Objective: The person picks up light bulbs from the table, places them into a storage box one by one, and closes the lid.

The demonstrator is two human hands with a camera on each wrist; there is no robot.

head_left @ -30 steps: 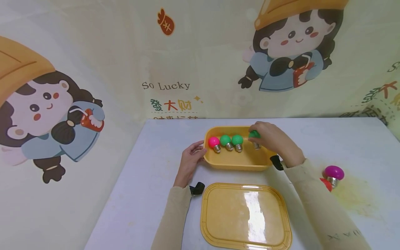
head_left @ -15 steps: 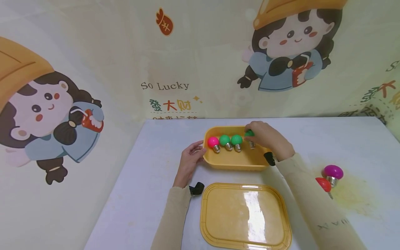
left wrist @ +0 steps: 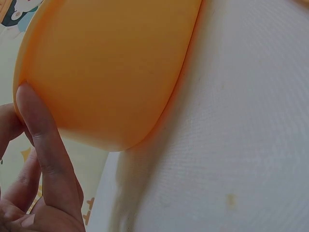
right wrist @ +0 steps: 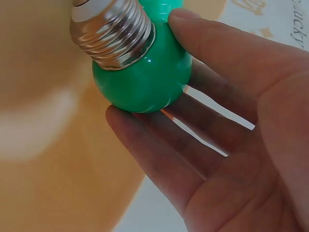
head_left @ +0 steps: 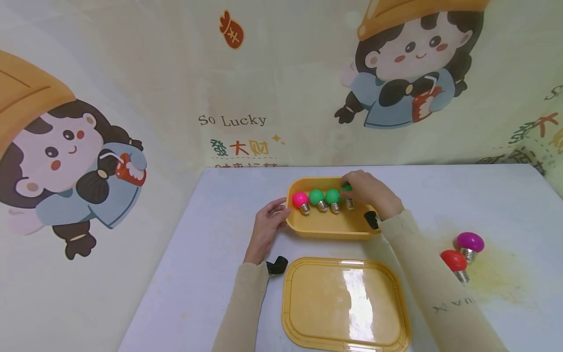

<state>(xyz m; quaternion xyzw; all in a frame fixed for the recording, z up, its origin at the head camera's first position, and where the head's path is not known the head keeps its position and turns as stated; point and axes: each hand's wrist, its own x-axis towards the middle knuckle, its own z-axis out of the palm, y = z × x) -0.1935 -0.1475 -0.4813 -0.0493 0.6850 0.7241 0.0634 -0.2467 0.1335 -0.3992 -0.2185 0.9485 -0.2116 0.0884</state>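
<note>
A yellow plastic container (head_left: 334,234) stands towards the back of the table. My left hand (head_left: 269,227) holds its left end; in the left wrist view the thumb (left wrist: 48,145) lies against the outer wall near the rim. Inside, a pink light bulb (head_left: 301,199) and two green light bulbs (head_left: 316,197) lie in a row, metal bases towards me. Over the right part of the container, my right hand (head_left: 371,190) grips another green light bulb (right wrist: 140,77) by its round head, between thumb and fingertips. Its screw base points away from the palm. A further green bulb touches or overlaps it in the right wrist view.
In front of the container lies a flat yellow lid (head_left: 325,303). A purple light bulb (head_left: 469,242) and a red light bulb (head_left: 454,260) lie on the table to the right, the red one beside my right sleeve (head_left: 440,288). A printed cloth (head_left: 281,88) hangs behind the table.
My right hand has moved left inside the container, carrying the green light bulb closer to the row. The red light bulb has come out from behind the right sleeve. The left hand has stayed put.
</note>
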